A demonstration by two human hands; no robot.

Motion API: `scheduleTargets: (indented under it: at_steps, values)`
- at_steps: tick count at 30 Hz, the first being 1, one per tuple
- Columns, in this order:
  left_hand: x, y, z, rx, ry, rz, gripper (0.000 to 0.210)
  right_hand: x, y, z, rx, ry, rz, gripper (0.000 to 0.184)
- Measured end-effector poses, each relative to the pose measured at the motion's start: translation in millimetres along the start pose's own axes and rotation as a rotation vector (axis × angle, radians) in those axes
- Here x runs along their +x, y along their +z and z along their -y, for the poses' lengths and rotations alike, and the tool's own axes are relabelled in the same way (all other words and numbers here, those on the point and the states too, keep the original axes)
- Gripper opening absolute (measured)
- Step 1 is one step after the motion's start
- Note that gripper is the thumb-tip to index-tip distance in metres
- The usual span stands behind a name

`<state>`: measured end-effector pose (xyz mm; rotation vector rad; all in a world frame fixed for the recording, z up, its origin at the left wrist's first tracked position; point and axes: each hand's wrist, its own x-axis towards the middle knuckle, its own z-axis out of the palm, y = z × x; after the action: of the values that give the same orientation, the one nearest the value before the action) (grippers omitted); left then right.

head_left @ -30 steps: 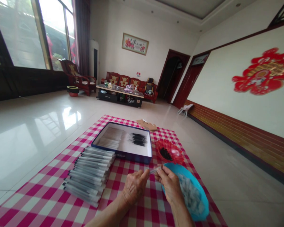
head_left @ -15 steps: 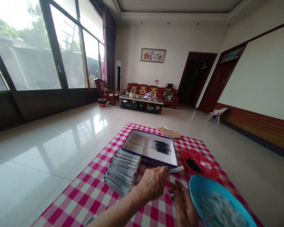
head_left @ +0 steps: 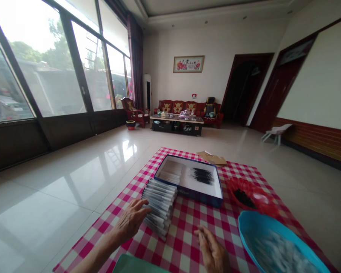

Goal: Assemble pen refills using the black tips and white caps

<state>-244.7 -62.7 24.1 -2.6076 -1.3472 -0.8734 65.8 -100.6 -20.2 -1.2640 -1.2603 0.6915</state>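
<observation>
My left hand (head_left: 132,219) is at the left side of a row of grey, see-through pens (head_left: 160,203) stacked on the checked cloth. Its fingers are stretched out and slightly apart over the pen ends; no pen shows in its grasp. To the right, my right hand (head_left: 211,248) hovers low over the cloth, fingers drawn together against the thumb; whatever may be between them is hidden. Behind the pens lies a shallow blue-edged box (head_left: 200,196), holding thin pale sticks (head_left: 170,172) and a bunch of black slender pieces (head_left: 204,176).
A blue basin (head_left: 244,223) of whitish tubular pieces stands at the right. Behind it is a red bowl (head_left: 263,199) with small black pieces. Brown cardboard (head_left: 213,158) lies past the box. A green object (head_left: 139,264) is at the bottom edge, on the pink-and-white checked tablecloth (head_left: 184,220).
My left hand has moved left from the middle to the pens, and the pen it held no longer shows in it. My right hand's fingers have drawn together. The view has shifted slightly.
</observation>
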Motion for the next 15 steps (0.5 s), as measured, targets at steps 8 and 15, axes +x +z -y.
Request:
scheduleTargets:
  at_steps: [8, 15]
  values:
    - [-2.5, 16.7, 0.4, 0.051, -0.025, -0.038, 0.030, 0.3, -1.0, 2.2, 0.001, 0.016, 0.007, 0.046]
    - [1.0, 8.3, -4.8, 0.017, -0.035, -0.019, 0.031, 1.2, -0.7, 3.5, -0.041, 0.008, 0.013, 0.045]
